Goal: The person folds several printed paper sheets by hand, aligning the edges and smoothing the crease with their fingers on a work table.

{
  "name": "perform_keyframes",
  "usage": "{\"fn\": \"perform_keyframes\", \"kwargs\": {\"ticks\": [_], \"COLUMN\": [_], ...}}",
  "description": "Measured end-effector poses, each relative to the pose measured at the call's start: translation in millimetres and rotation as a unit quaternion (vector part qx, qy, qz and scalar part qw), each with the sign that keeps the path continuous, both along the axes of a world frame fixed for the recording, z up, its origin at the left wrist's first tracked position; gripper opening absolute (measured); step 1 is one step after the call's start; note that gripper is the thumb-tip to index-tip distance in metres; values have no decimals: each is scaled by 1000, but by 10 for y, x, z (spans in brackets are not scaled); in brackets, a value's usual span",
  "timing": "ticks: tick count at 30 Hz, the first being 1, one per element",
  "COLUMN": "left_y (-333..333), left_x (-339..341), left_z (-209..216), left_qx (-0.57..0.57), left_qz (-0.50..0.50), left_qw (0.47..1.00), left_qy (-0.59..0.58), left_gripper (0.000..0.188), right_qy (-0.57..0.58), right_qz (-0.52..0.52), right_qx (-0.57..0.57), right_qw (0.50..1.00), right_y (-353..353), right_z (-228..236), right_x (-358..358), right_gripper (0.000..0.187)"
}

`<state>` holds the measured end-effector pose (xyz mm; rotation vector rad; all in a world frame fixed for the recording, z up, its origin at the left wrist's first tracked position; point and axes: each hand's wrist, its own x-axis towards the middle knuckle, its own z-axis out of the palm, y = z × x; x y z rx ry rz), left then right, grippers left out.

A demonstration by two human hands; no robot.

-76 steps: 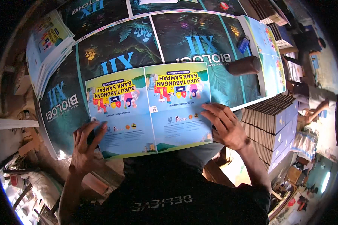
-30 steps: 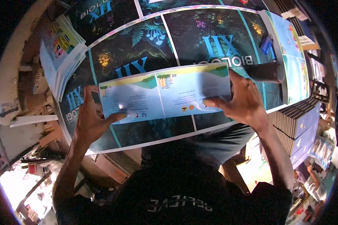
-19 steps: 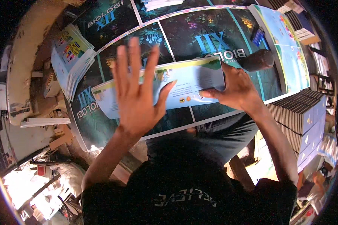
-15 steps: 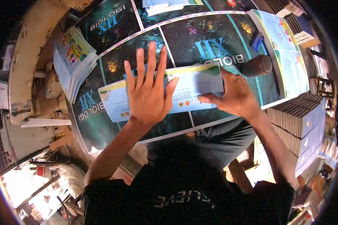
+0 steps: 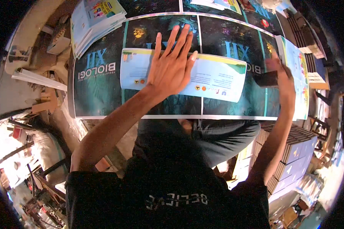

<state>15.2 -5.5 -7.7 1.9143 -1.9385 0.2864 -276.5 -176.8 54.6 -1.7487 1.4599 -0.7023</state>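
Note:
A long folded printed sheet (image 5: pixel 221 78), light blue with a yellow and green edge, lies across dark teal printed sheets (image 5: pixel 162 105) that cover the work surface. My left hand (image 5: pixel 170 70) rests flat on its left half, fingers spread and pointing away from me. Off the sheet's right end, my right hand (image 5: pixel 283 74) is at a dark, rounded block (image 5: pixel 266 79). Motion smears its fingers, so whether they grip the block is unclear.
A fanned stack of light blue printed sheets (image 5: pixel 99 28) sits at the far left. Another light blue stack (image 5: pixel 294 65) borders the right side. More sheets (image 5: pixel 218 4) lie at the back. Piled books with purple-blue covers (image 5: pixel 294 164) stand right of my legs.
My right hand has left the folded sheet's right end and moved right to the dark block. My left hand stays flat on the sheet. The whole view has shifted and turned.

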Motion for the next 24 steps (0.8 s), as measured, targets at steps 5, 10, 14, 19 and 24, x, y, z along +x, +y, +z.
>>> {"fn": "perform_keyframes", "kwargs": {"ticks": [5, 10, 14, 19, 24], "left_y": [3, -28, 18, 61, 107], "left_x": [5, 11, 47, 80, 117], "left_z": [-29, -47, -156, -167, -117], "left_qx": [-35, -96, -155, -171, -127], "left_qz": [5, 4, -7, 0, -7], "left_qw": [999, 991, 971, 965, 977], "left_qy": [24, 98, 180, 197, 171], "left_gripper": [57, 57, 56, 56, 75], "right_qy": [-132, -379, -206, -135, -11], "right_qz": [25, 12, 96, 593, 215], "right_qx": [41, 13, -83, -89, -101], "right_qw": [990, 925, 970, 789, 971], "right_y": [-87, 587, 1384, 1108, 1810], "right_z": [-144, 773, 935, 889, 11], "right_x": [-176, 95, 753, 1105, 1716], "right_gripper": [53, 79, 69, 54, 58]}}
